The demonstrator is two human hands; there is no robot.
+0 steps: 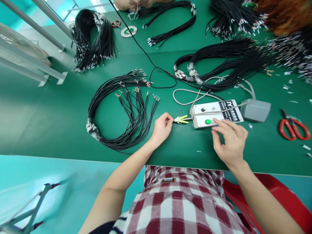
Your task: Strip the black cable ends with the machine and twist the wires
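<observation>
My left hand [162, 127] is closed in a pinch on what looks like a cable end, mostly hidden by the fingers, right at the tip of a yellow-green clip [181, 119]. That clip is joined to the left side of a white control box [200, 119] with a knob, a small switch and a lit green button [208, 122]. Over the box's front right edge hovers my right hand [230, 139], fingers apart and holding nothing, its fingertips just right of the button. To the left lies a looped bundle of black cables [91, 110] with stripped wire ends.
Red-handled cutters [293, 127] lie at the right, beyond a grey adapter [257, 110]. More black cable bundles [214, 58] lie further back, along with a tape roll [129, 31]. Another person's hands [141, 4] are at the far edge. Metal posts [52, 70] stand at left.
</observation>
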